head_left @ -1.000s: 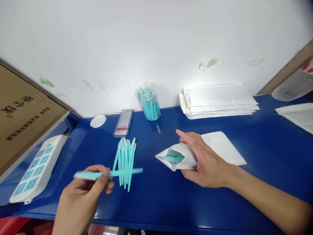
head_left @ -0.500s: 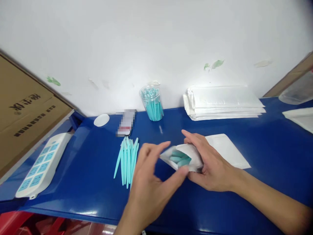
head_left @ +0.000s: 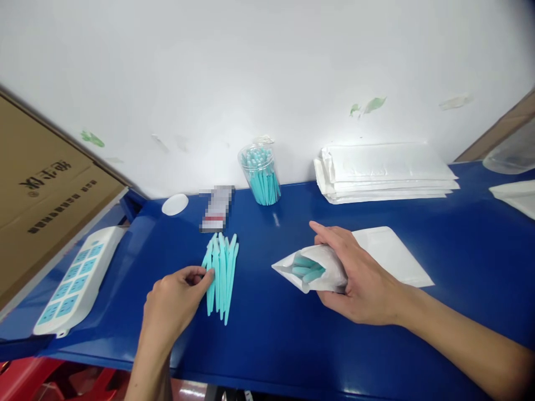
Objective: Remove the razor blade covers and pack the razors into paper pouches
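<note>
On the blue table, left of the middle, lies a loose bunch of slim turquoise eyebrow razors point(head_left: 223, 275). At the bunch's left edge my left hand point(head_left: 178, 295) is closed, thumb and forefinger pinching the outermost razor. My right hand point(head_left: 355, 273) grips a white padded envelope point(head_left: 330, 264) from the right side, fingers wrapped round it. Its mouth gapes toward the left, with several turquoise handles showing inside. Partly behind the right hand, another white envelope point(head_left: 395, 256) lies flat.
A clear tub point(head_left: 259, 175) of turquoise razors stands against the wall, with a phone point(head_left: 217, 209) and white lid point(head_left: 174, 204) to its left. White envelopes point(head_left: 384, 172) are stacked at back right. A power strip point(head_left: 79, 281) and cardboard box point(head_left: 54, 189) are at left.
My left hand has let go of the envelope's mouth and moved left and down to the razors, closing on one. My right hand keeps holding the envelope in nearly the same place.
</note>
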The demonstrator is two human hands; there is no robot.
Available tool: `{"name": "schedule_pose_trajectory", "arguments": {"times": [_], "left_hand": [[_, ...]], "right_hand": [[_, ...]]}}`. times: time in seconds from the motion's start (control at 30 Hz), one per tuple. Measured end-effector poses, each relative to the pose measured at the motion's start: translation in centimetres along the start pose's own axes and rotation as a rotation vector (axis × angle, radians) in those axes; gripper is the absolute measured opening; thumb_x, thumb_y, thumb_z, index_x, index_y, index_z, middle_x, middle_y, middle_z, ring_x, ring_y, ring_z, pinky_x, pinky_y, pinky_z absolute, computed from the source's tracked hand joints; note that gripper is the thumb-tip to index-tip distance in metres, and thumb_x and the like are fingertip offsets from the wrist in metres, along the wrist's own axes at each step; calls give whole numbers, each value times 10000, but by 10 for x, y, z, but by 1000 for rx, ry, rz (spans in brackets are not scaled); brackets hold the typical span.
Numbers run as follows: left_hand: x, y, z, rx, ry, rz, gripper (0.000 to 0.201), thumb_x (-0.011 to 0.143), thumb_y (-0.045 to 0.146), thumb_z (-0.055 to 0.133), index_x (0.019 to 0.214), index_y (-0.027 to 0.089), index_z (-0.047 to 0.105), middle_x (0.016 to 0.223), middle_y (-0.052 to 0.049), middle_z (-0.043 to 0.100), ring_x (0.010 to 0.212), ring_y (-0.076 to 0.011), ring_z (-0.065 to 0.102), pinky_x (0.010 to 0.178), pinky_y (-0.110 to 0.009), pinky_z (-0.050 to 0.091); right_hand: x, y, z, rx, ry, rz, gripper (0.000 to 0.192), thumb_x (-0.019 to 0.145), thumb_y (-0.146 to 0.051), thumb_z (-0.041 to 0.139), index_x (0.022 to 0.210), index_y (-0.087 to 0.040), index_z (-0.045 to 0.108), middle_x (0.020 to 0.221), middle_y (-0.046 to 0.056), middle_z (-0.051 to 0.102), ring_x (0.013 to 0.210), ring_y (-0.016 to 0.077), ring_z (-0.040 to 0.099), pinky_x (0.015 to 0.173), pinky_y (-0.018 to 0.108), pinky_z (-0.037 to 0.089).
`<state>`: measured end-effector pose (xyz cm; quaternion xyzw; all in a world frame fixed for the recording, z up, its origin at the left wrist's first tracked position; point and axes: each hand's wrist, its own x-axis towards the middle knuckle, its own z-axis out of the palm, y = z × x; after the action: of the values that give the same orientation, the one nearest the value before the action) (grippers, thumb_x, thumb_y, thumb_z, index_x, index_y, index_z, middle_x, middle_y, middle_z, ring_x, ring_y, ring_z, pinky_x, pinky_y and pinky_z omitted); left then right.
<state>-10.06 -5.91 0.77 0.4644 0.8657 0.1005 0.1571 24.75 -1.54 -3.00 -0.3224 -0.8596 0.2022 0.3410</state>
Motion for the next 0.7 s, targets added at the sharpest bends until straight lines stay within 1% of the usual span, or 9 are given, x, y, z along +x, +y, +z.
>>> {"name": "schedule_pose_trajectory", "arguments": {"times": [0.1, 0.23, 0.3, 0.4, 0.47, 0.53, 0.6, 0.63, 0.7], "left_hand": [[1, -4, -2, -83, -1, 7, 370, 739, 628, 705, 778, 268, 780, 726, -14, 741, 732, -266, 675, 664, -336, 412], [-11, -9, -6, -272, 46, 32, 467, 791, 673, 674, 892, 224, 754, 693, -6, 709, 659, -206, 653, 620, -297, 468], [-25, -6, -3, -527, 115, 82, 437, 819, 647, 736, 919, 222, 724, 653, 17, 678, 620, -173, 632, 606, -271, 487], [-53, 10, 10, -988, 242, 185, 303, 843, 480, 839, 858, 220, 683, 647, 31, 675, 605, -154, 634, 617, -265, 534], [-71, 28, 23, -1102, 345, 248, 216, 879, 381, 827, 839, 220, 688, 687, 29, 697, 632, -157, 660, 641, -275, 569], [-86, 52, 36, -1042, 475, 360, 104, 890, 284, 815, 862, 233, 729, 742, 32, 709, 662, -143, 664, 652, -256, 573], [-97, 78, 47, -875, 512, 549, 59, 887, 210, 801, 906, 260, 775, 795, 31, 691, 699, -125, 650, 661, -233, 558], [-101, 88, 51, -780, 468, 648, 92, 893, 199, 790, 947, 274, 796, 821, 23, 676, 729, -125, 645, 678, -233, 557], [-104, 98, 54, -634, 310, 779, 199, 911, 233, 768, 1098, 288, 809, 900, -5, 665, 811, -144, 653, 735, -260, 572]], "right_hand": [[0, 1, 0, 0, -7, -1, 1007, 848, -148, 646, 1699, -247, 117, 1217, 126, 581, 1157, 343, 571, 995, 574, 528], [1, 2, 1, 12, -14, 12, 999, 850, -148, 646, 1697, -248, 126, 1208, 123, 580, 1148, 337, 569, 993, 568, 533], [2, 2, 1, 21, -15, 14, 998, 849, -147, 646, 1697, -246, 128, 1206, 122, 576, 1143, 335, 561, 991, 571, 533], [1, 1, 1, 32, -25, 18, 1007, 849, -144, 651, 1699, -240, 120, 1210, 125, 567, 1140, 332, 546, 987, 574, 534], [0, 1, 1, 34, -30, 21, 1012, 851, -139, 651, 1702, -241, 112, 1212, 125, 563, 1137, 330, 542, 988, 573, 533], [0, 1, 1, 32, -28, 16, 1023, 848, -131, 652, 1704, -247, 105, 1215, 124, 565, 1134, 329, 546, 993, 574, 529], [0, 0, 1, 31, -11, -2, 1038, 833, -119, 658, 1704, -253, 111, 1216, 122, 570, 1132, 331, 554, 999, 579, 523], [0, 0, 1, 29, -1, -12, 1041, 830, -119, 664, 1704, -255, 114, 1221, 123, 573, 1138, 335, 556, 1001, 582, 519], [0, 0, 1, 23, 13, -25, 1037, 838, -132, 672, 1704, -258, 115, 1234, 127, 579, 1157, 343, 559, 1000, 583, 515]]}}
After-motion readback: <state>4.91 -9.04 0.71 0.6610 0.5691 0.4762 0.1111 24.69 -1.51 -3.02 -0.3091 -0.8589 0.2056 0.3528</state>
